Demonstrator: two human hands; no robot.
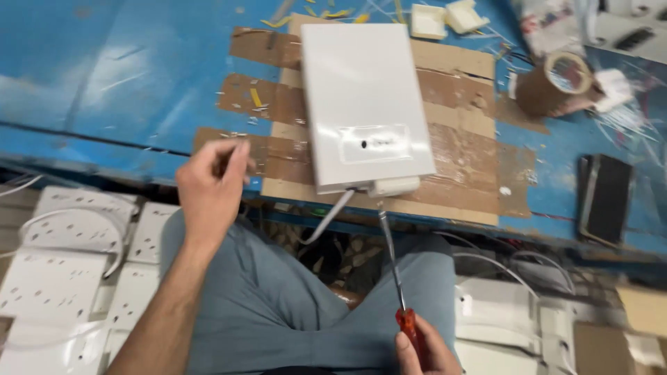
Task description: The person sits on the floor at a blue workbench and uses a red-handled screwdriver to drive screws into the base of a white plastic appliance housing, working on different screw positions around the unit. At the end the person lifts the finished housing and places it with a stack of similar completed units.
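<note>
You sat at a blue workbench (104, 76) and looked down over your lap. A white rectangular box (365, 104) lay flat on a taped cardboard sheet (458, 173) at the bench's near edge, at about twelve o'clock from your knees. Its long axis ran away from you, tilted slightly toward eleven o'clock. A white cable (330, 217) hung from its near short end.

Your right hand (424, 351), low at five o'clock, was closed around the red handle of a screwdriver (394, 267). The shaft pointed up toward twelve o'clock, and its tip sat just beside, perhaps touching, a small white fitting (394, 186) at the box's near end; the exact contact could not be told.

Your left hand (210, 189) hovered at about ten o'clock, left of the box and apart from it, fingers curled with thumb and fingertips pinched together; whether they held something small could not be told. The screwdriver tip was the nearer to the box.

White socket plates (62, 267) were piled at eight o'clock, a roll of brown tape (556, 83) stood at two o'clock, and a dark flat object (606, 198) lay at three o'clock.
</note>
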